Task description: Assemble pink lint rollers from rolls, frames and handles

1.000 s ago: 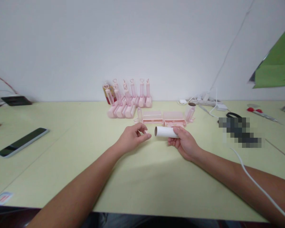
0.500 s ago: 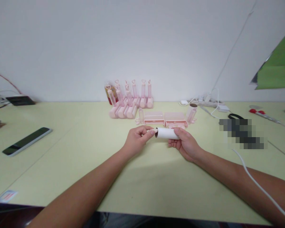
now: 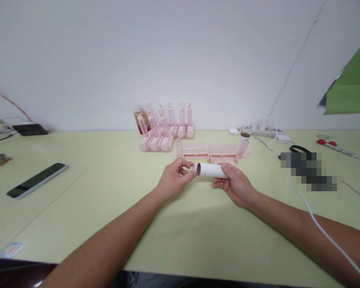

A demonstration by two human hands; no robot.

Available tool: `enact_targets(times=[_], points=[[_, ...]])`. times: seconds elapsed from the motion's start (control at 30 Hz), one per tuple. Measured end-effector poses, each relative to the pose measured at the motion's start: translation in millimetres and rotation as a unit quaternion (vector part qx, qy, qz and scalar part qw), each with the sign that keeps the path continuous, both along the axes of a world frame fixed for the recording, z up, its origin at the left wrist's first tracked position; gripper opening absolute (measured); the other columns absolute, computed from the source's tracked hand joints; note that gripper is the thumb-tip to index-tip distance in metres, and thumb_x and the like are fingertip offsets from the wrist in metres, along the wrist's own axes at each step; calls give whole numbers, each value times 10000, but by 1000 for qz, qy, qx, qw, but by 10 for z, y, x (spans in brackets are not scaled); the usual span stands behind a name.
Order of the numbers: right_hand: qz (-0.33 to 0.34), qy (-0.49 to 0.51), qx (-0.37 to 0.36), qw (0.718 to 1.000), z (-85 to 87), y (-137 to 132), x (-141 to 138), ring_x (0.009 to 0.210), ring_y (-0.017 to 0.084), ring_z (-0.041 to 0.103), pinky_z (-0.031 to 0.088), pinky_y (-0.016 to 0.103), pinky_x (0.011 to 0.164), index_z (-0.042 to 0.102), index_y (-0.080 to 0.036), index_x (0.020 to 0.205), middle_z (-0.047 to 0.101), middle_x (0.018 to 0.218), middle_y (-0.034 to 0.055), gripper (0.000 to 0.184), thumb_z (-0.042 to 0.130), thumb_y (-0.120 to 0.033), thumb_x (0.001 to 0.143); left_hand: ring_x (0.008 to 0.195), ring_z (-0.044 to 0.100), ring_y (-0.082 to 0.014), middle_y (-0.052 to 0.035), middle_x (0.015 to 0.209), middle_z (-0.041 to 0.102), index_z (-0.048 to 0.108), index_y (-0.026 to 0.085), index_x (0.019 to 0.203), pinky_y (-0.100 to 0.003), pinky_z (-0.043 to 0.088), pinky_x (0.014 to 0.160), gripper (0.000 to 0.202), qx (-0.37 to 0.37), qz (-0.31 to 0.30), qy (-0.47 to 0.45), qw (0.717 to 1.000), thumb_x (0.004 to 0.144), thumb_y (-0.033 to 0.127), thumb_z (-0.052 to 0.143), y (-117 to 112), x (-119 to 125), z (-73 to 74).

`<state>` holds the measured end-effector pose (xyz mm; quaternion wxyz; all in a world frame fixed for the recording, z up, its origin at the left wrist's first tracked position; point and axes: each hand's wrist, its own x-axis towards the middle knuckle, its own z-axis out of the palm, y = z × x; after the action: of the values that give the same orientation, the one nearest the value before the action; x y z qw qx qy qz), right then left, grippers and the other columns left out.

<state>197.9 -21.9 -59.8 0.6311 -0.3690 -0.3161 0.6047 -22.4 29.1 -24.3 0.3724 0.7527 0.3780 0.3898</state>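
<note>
Plainly, the right hand held a smooth white cylinder with a brown-lined hollow end, above the pale yellow-green surface, well in from its near edge. The left hand pinched a small pale piece, too blurred to identify, just beside that opening. Holding the cylinder steady and lining the piece up with the hole seemed wise.

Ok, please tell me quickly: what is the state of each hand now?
Left hand: closed, pinching a small pale piece.
Right hand: closed, holding a white roll near one end.
</note>
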Motion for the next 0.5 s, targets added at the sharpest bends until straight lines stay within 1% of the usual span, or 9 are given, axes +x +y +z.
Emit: enact_targets(times=[0.07, 0.1, 0.27, 0.5], points=[[2, -1, -1, 1000, 5, -2, -3, 583, 132, 631, 582, 280, 561, 588, -186, 974, 672, 787, 28, 267, 720, -370, 833, 586, 508, -61, -84, 1118, 690, 546, 157, 839, -211, 401, 559, 294, -10, -6, -29, 1000, 788, 393, 712, 1, 5, 7], [3, -2, -1, 1000, 8, -3, -5, 582, 131, 631, 581, 279, 562, 589, -185, 974, 671, 785, 27, 267, 720, -370, 833, 581, 499, -55, -88, 1146, 683, 540, 156, 834, -207, 397, 553, 297, -16, -12, -33, 999, 787, 392, 714, -1, 9, 9], [4, -4, -5, 1000, 13, -11, -11, 583, 127, 635, 584, 280, 571, 591, -187, 976, 677, 806, 30, 266, 718, -374, 836, 559, 464, -44, -84, 1152, 683, 554, 157, 870, -196, 367, 533, 290, -38, -30, -26, 998, 786, 382, 718, -18, 26, -10], [7, -3, -3, 1000, -5, -11, -12, 590, 130, 645, 592, 291, 579, 587, -194, 975, 683, 822, 27, 296, 738, -393, 817, 558, 475, -54, -84, 1115, 694, 569, 156, 864, -205, 383, 541, 317, -40, -14, -16, 999, 769, 415, 725, 5, 23, -67]])
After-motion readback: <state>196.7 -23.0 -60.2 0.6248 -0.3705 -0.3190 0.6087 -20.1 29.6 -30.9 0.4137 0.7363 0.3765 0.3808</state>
